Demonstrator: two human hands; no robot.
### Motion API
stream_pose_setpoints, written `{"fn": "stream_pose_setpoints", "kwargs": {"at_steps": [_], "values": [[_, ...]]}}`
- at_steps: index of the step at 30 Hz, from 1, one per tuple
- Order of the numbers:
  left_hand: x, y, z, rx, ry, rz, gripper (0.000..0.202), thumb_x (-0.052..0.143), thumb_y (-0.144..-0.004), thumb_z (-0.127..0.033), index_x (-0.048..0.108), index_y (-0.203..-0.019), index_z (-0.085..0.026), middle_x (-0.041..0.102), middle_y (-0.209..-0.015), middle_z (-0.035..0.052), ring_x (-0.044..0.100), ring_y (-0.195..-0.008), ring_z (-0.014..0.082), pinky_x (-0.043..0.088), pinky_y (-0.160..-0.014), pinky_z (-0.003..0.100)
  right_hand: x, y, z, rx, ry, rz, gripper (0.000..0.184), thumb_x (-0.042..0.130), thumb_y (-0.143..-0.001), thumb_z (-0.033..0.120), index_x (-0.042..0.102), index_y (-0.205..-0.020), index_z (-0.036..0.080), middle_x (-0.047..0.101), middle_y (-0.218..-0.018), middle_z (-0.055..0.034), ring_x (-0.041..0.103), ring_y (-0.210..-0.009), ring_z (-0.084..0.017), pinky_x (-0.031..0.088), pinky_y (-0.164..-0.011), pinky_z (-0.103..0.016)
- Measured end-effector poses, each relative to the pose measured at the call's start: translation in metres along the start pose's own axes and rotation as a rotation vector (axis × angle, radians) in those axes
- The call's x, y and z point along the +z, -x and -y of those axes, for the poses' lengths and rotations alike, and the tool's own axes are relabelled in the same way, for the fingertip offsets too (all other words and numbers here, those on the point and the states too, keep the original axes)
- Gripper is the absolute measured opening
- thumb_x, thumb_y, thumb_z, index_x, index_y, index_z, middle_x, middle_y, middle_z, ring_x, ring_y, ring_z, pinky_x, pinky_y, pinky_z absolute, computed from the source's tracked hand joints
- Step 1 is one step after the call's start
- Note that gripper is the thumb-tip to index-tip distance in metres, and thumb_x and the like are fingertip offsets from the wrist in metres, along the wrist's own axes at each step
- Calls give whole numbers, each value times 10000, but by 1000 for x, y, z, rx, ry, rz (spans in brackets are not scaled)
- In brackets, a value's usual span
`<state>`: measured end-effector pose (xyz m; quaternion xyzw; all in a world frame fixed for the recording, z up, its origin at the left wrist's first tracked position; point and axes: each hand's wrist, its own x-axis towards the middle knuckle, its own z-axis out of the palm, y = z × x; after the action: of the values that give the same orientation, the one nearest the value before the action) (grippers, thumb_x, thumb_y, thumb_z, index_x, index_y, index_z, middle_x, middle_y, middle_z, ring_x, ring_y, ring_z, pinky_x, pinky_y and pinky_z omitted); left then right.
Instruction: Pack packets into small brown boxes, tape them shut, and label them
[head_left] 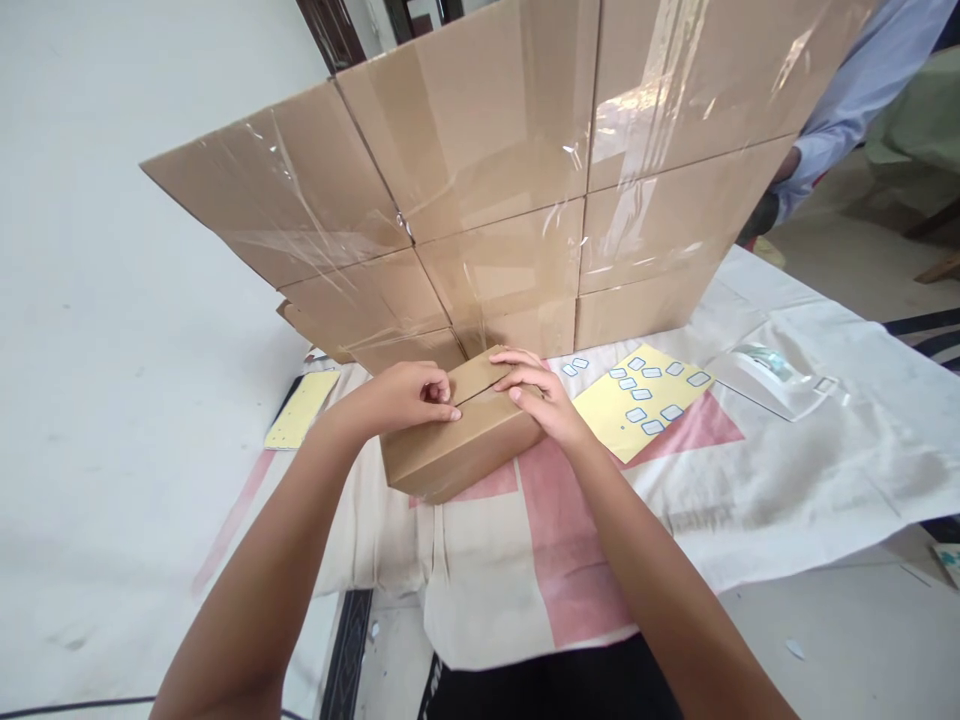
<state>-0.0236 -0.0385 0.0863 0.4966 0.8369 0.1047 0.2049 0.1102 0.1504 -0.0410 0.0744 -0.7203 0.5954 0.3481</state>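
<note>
A small brown cardboard box (465, 450) lies on the cloth-covered table in front of me. A dark seam runs between the flaps along its top. My left hand (412, 398) rests at the box's left part, fingers curled and thumb tip touching the top beside the seam; whether something thin is between its fingers is hidden. At the right end of the seam, my right hand (541, 395) lays its stretched fingers over the top flaps, and its thumb lies near the box's upper edge.
A tall taped cardboard panel (495, 180) stands behind the box. Yellow sheets (634, 400) with small blue-edged labels and a white tape dispenser (776, 375) are on the right. Another yellow pad (301, 408) lies left. A person's blue sleeve (847, 120) shows behind the panel.
</note>
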Motion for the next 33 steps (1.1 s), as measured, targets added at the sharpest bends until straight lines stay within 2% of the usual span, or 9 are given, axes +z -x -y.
{"fn": "stream_pose_setpoints", "kwargs": {"at_steps": [9, 13, 17, 22, 27, 30, 33], "values": [[-11, -10, -6, -85, -40, 104, 302, 717, -744, -527, 673, -750, -228, 691, -828, -2, 597, -745, 172, 382, -612, 268, 0, 1, -3, 6, 19, 4, 199, 629, -936, 429, 747, -872, 284, 682, -1315, -35, 491, -1383, -280, 291, -1209, -551], [-15, -19, -11, -78, -94, 176, 289, 624, -800, -494, 673, -704, -225, 655, -719, -1, 545, -662, 153, 347, -578, 271, 0, 2, -1, 38, 25, 8, 193, 625, -935, 424, 745, -879, 284, 679, -1321, -29, 477, -1397, -285, 263, -1218, -563], [-17, -24, -13, -83, -102, 212, 295, 621, -800, -478, 649, -665, -217, 602, -670, -9, 484, -627, 136, 332, -574, 271, 0, 2, 0, 38, 6, 7, 214, 631, -936, 450, 752, -877, 284, 682, -1312, -31, 479, -1389, -285, 266, -1219, -557], [-19, -21, 2, -32, 93, 219, 402, 623, -833, -574, 605, -684, -201, 506, -658, -16, 415, -616, 121, 281, -579, 269, 0, 1, -2, 9, -23, 2, 207, 639, -936, 444, 759, -884, 284, 685, -1307, -40, 489, -1380, -276, 295, -1209, -543], [-19, -12, 15, -26, 361, 214, 452, 540, -914, -606, 543, -708, -204, 502, -697, -9, 458, -669, 139, 350, -647, 278, 0, 2, -1, 26, -16, -3, 203, 641, -934, 437, 760, -885, 281, 685, -1310, -41, 485, -1386, -282, 284, -1214, -555], [-17, -10, 12, -30, 335, 201, 409, 594, -887, -584, 579, -731, -205, 530, -727, -10, 454, -690, 143, 339, -650, 281, -1, 1, -2, 21, -16, -2, 213, 643, -933, 447, 761, -874, 280, 689, -1304, -43, 488, -1382, -291, 277, -1215, -567], [-14, -11, 9, -6, 291, 181, 356, 637, -850, -550, 628, -762, -206, 636, -814, 7, 526, -786, 171, 366, -704, 286, -1, 1, -3, 1, -24, -6, 232, 640, -931, 470, 760, -865, 282, 693, -1292, -48, 492, -1378, -292, 303, -1201, -565]]}}
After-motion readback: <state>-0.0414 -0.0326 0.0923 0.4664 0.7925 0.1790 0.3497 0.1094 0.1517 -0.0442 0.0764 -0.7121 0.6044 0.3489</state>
